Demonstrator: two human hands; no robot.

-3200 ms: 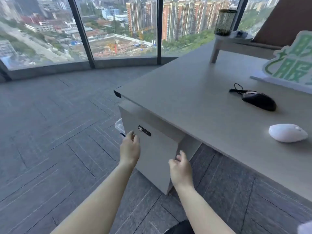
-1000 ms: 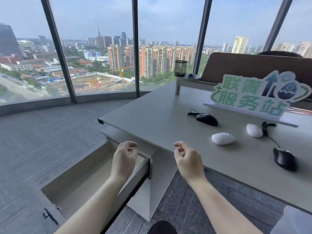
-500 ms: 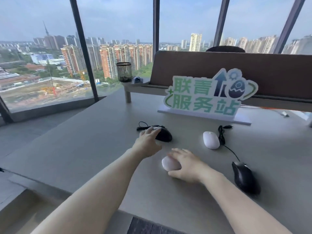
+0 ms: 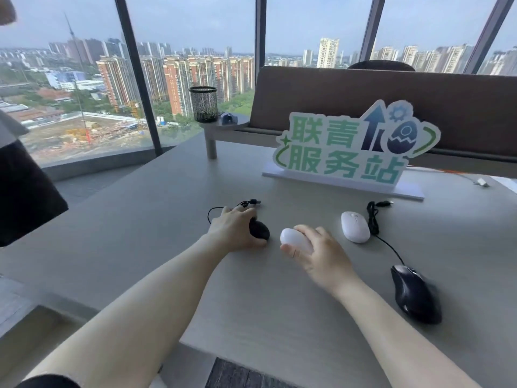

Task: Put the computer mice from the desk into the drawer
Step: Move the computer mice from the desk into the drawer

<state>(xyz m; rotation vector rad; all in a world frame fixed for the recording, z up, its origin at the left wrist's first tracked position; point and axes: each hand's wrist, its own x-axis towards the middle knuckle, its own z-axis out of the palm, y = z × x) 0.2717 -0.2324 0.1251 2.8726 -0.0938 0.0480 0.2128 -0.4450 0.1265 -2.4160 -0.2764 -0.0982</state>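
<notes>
A high-rise office. Floor-to-ceiling windows (image 4: 195, 65) over apartment towers and a construction site; a long grey counter (image 4: 140, 233) with a brown divider panel (image 4: 461, 107). On the counter, computer mice, a mesh pen cup (image 4: 203, 104) and a green-lettered standing sign (image 4: 352, 147).

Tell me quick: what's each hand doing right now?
Left hand: closed over the black wired mouse on the desk.
Right hand: gripping the white mouse.

desk (image 4: 156, 247): four mice in a row | sign (image 4: 355, 147) behind | pen cup (image 4: 203, 104) far-left on shelf (image 4: 223, 126)
</notes>
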